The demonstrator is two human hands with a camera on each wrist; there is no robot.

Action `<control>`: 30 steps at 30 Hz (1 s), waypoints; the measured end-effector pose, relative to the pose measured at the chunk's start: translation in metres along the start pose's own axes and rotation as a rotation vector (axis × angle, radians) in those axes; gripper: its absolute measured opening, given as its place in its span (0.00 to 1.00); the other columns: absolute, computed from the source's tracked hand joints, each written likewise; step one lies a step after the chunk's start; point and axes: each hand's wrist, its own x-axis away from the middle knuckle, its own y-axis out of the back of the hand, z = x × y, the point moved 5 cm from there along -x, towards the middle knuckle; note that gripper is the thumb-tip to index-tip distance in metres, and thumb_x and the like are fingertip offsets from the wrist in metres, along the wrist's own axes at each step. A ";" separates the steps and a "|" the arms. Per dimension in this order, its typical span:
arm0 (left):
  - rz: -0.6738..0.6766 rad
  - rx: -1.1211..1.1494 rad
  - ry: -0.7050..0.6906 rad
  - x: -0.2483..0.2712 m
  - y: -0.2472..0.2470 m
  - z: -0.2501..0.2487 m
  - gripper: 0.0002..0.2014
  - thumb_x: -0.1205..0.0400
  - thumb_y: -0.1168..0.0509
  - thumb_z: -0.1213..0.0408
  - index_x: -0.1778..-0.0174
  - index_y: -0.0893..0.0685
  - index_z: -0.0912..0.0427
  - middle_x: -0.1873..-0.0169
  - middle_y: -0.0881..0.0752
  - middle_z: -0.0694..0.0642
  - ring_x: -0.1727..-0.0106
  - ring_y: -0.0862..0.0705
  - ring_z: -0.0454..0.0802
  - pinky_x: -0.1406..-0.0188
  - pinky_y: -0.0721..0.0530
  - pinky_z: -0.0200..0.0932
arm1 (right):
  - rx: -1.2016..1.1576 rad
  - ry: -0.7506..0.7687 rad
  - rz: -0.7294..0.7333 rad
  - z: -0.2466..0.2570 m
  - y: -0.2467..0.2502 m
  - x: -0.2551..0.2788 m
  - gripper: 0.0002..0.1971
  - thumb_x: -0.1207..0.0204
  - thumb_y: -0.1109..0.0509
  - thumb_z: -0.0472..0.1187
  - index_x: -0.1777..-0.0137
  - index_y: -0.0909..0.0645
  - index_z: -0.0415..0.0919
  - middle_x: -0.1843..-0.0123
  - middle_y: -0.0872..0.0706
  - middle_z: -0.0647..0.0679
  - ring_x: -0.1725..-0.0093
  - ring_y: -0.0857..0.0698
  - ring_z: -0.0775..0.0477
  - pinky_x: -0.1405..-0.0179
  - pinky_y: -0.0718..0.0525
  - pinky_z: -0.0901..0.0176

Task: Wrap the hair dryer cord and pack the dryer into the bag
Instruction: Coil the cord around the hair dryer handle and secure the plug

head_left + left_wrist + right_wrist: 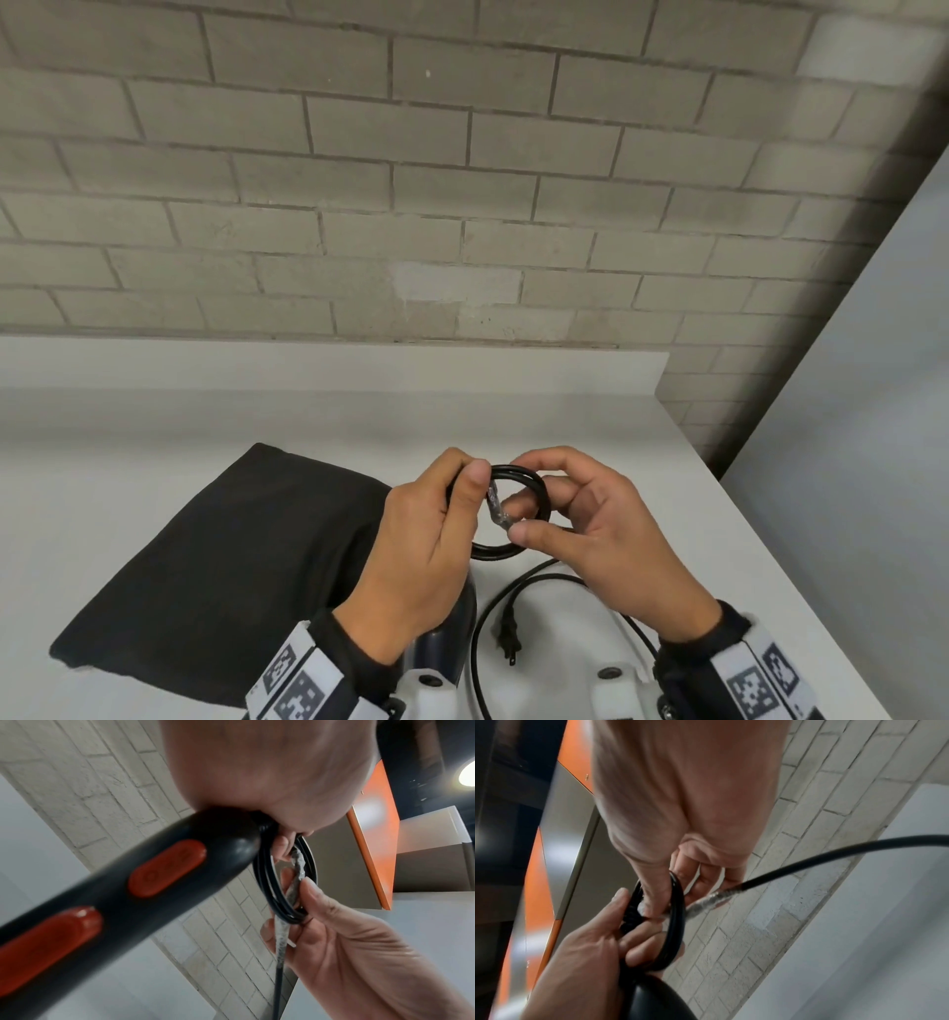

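Above the table, my left hand [462, 493] grips a small coil of black cord [534, 483] at its left side. My right hand [531, 514] pinches a silvery taped stretch of the cord [497, 509] that crosses the coil. The left wrist view shows the dryer handle [128, 882], black with two red buttons, running up to the coil [267, 886] under my left palm. Loose cord [834, 854] leads away from my right fingers. Its plug [508, 637] lies on the table below my hands. The black bag [221, 565] lies flat to the left.
The white table [642, 462] ends in an edge on the right and meets a low white ledge below a grey brick wall [462, 180] at the back. Slack cord [477, 668] loops on the table near my wrists.
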 end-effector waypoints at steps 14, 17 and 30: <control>-0.061 -0.024 -0.006 -0.002 -0.004 -0.003 0.16 0.16 0.48 0.39 0.64 0.26 0.41 0.82 0.27 0.46 0.81 0.32 0.41 0.78 0.30 0.32 | 0.942 0.485 -0.486 -0.004 -0.042 0.024 0.12 0.18 0.35 0.39 0.42 0.15 0.35 0.49 0.16 0.44 0.53 0.16 0.49 0.55 0.16 0.64; -0.064 -0.040 -0.009 -0.002 -0.004 -0.001 0.16 0.15 0.49 0.40 0.64 0.26 0.40 0.82 0.27 0.46 0.80 0.31 0.41 0.79 0.30 0.36 | 0.788 0.346 -0.416 0.001 -0.037 0.019 0.08 0.17 0.39 0.45 0.44 0.20 0.49 0.50 0.19 0.57 0.51 0.21 0.58 0.52 0.25 0.76; -0.044 -0.002 -0.017 0.000 -0.002 -0.002 0.18 0.17 0.51 0.32 0.61 0.28 0.40 0.81 0.30 0.47 0.80 0.33 0.42 0.82 0.30 0.50 | -0.376 -0.217 -0.013 0.015 -0.008 0.010 0.13 0.24 0.31 0.42 0.51 0.16 0.31 0.64 0.16 0.40 0.61 0.14 0.41 0.54 0.15 0.57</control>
